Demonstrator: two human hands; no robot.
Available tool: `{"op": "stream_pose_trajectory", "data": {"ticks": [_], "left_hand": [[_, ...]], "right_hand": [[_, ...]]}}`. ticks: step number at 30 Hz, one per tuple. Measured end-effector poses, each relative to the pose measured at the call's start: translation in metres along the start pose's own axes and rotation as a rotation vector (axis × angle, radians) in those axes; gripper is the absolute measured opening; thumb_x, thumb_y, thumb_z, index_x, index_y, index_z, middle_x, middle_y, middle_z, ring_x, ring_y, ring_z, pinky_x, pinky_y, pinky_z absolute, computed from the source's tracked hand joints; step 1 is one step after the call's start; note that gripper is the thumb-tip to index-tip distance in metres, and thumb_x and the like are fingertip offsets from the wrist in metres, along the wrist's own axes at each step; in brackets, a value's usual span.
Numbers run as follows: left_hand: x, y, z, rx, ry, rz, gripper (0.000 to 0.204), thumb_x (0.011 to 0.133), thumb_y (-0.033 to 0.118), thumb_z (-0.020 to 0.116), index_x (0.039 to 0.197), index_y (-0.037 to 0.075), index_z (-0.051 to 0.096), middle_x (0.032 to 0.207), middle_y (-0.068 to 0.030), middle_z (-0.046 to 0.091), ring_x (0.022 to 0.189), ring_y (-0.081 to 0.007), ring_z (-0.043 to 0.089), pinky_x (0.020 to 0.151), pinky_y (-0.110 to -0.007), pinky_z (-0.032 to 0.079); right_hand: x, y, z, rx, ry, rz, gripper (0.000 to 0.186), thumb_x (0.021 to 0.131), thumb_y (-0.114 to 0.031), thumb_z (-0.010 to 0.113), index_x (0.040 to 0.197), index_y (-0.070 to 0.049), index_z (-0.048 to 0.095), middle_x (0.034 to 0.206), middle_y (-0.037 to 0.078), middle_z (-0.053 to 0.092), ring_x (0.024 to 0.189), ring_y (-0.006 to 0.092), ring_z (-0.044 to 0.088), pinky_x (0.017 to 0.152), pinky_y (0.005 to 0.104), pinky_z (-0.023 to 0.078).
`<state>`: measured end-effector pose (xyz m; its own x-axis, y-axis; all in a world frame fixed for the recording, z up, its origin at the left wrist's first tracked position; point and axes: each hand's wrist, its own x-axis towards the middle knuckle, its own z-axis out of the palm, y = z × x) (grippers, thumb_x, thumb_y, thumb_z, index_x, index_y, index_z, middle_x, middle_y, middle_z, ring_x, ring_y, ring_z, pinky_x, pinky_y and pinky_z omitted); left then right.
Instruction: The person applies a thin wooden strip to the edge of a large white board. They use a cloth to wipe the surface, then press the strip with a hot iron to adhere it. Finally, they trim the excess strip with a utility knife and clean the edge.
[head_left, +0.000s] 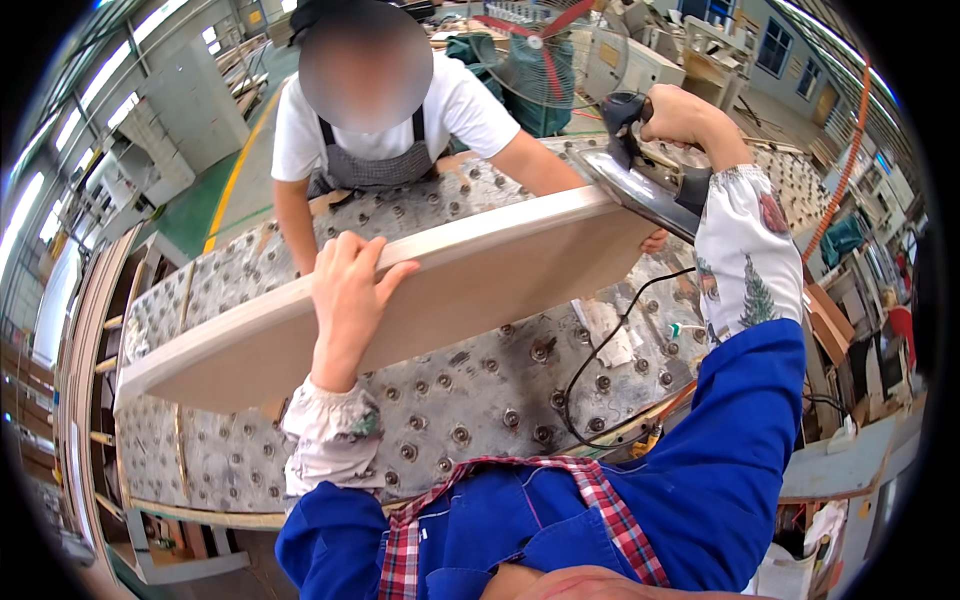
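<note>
A long beige panel (480, 290) stands on its edge across the table, its pale narrow edge facing up. My left hand (348, 285) grips this upper edge left of the middle, fingers over the top and thumb spread along it. In my right hand (685, 118) is the dark handle of an electric iron (640, 185), closed around it. The iron's metal soleplate lies on or just over the panel's right end; exact contact cannot be made out. Across from me, a co-worker's hand (654, 241) holds that same end. The co-worker's other hand is hidden behind the panel.
The metal table (430, 400) is studded with ball rollers. A black cord (572, 385) loops over it beside a whitish cloth (605, 332). The co-worker (390, 160) leans in from the far side, with a large fan (535, 45) behind. An orange coiled hose (845, 190) hangs at right.
</note>
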<state>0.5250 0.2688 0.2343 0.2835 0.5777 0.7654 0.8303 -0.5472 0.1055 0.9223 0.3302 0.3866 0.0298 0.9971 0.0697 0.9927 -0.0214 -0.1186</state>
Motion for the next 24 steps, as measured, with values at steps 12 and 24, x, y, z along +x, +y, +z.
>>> {"op": "stream_pose_trajectory", "data": {"ticks": [12, 24], "left_hand": [[-0.03, -0.023, -0.018, -0.242, 0.154, -0.073, 0.043, 0.07, 0.023, 0.076, 0.102, -0.001, 0.061, 0.108, -0.0134, 0.06, 0.096, -0.0306, 0.058, 0.083, -0.038, 0.046], [-0.153, -0.14, -0.092, -0.025, 0.722, -0.489, 0.025, 0.091, 0.013, 0.045, 0.1, -0.004, 0.06, 0.099, -0.015, 0.057, 0.094, -0.025, 0.055, 0.084, -0.036, 0.043]], "right_hand": [[0.01, -0.148, 0.022, 0.025, -0.102, -0.491, 0.027, 0.058, -0.019, 0.07, 0.07, 0.004, 0.062, 0.055, 0.013, 0.057, 0.048, 0.0237, 0.054, 0.048, 0.033, 0.042], [0.002, -0.243, 0.037, 0.108, 0.013, -0.79, 0.027, 0.054, -0.012, 0.069, 0.075, 0.003, 0.061, 0.058, 0.015, 0.055, 0.051, 0.024, 0.05, 0.055, 0.0321, 0.043]]}}
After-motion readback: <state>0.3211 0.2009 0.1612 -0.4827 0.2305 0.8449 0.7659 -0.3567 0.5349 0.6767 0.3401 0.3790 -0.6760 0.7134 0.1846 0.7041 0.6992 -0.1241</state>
